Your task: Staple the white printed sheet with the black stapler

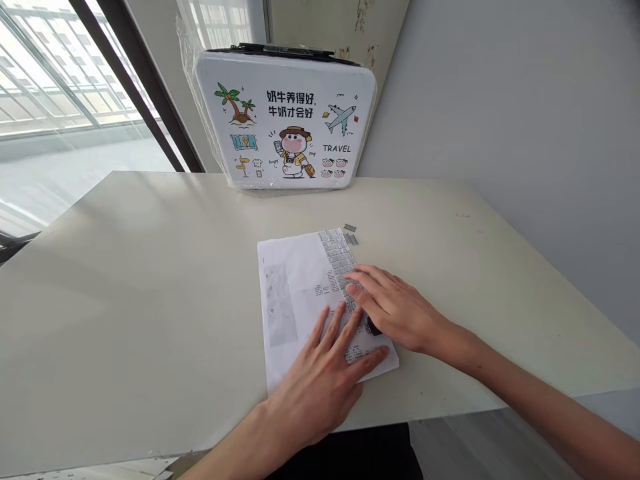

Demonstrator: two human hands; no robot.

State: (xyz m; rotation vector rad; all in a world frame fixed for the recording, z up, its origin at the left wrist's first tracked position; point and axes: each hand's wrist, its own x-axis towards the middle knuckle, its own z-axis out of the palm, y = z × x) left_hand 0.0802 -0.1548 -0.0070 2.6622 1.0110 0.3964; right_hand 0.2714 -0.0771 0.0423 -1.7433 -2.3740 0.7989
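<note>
A sheet or thin stack of white printed paper (305, 267) lies on the table, with a grey picture at its left and rows of small print down its right side. My left hand (327, 373) rests flat on the lower part of the paper, fingers spread. Over the right edge is my right hand (395, 303), its fingers stretched out and touching the printed strip (337, 250). Beneath its palm a small black object (373, 327) shows in part; its kind is hidden. Small grey metal strips (351, 239), which look like staples, lie just beyond the paper's top right corner.
A white case (295, 120) with cartoon prints and plastic wrap stands upright at the back of the cream table (150, 300). A grey wall (500, 100) borders the right side. A glass door with a dark frame is at the left.
</note>
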